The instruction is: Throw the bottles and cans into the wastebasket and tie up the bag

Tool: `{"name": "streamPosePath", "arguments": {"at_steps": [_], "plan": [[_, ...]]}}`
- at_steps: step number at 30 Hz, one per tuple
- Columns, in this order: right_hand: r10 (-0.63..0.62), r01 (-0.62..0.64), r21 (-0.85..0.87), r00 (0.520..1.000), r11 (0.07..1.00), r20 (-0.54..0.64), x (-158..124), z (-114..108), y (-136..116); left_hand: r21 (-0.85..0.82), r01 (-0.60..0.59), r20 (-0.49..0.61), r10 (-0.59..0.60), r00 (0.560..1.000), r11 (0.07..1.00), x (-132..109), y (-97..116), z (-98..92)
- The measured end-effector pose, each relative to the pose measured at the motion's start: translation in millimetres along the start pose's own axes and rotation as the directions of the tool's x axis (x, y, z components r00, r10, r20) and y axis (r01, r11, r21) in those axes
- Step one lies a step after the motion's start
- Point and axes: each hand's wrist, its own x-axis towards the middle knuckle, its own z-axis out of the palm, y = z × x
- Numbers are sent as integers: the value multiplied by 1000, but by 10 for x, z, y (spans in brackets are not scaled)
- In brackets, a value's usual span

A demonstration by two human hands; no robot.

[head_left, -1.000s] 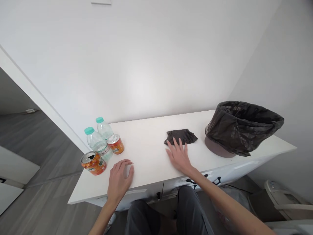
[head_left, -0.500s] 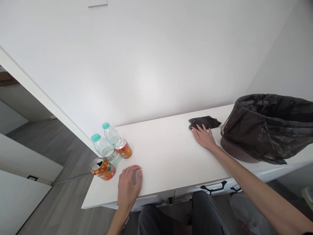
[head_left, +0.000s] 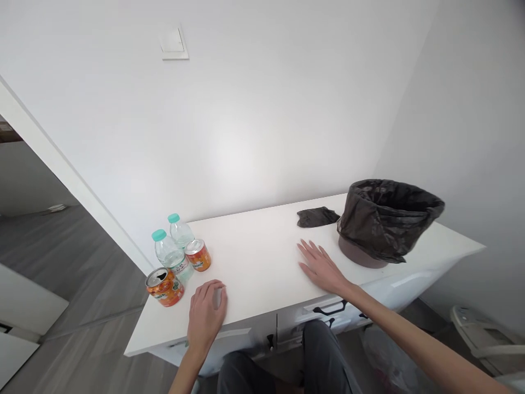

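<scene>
Resting on a white table [head_left: 262, 257], our left hand [head_left: 207, 314] lies palm down, fingers loosely curled, holding nothing, just beside an opened orange can [head_left: 164, 285]. Our right hand [head_left: 322, 266] lies flat, fingers spread and empty, near a lined bin [head_left: 385, 221]; a folded black bag [head_left: 318, 217] sits beyond it. We judge a careless leftward sweep could tip the can off the table edge.

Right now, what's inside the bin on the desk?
A black liner bag lines the brown bin and drapes over its rim. Only the liner's upper inner wall shows; the bottom and any contents are hidden by the near rim.
</scene>
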Motion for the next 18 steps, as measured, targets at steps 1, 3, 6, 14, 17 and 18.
{"name": "streamPosePath", "arguments": {"at_steps": [1,3,6,14,17,18], "plan": [[-15,15,15,1000,1000,-15,-73,-204,-66,-1,-12,-4,12,1000,1000,-2,-1,-9],[12,-8,40,995,999,-99,-175,-678,-126,2,-32,-6,32,999,999,-6,-9,-18],[79,-76,23,967,997,-242,-241,-1421,-30,22,-43,-5,44,999,999,-6,-29,-17],[402,-468,-169,859,867,-318,-284,-2141,686,27,-74,-34,74,997,997,27,-8,-77],[412,-466,-160,866,870,-283,-274,-2045,826,26,-74,-53,75,996,997,27,24,-116],[406,-458,-142,867,877,-289,-269,-2013,844,26,-75,-56,77,995,997,24,32,-123]]}}
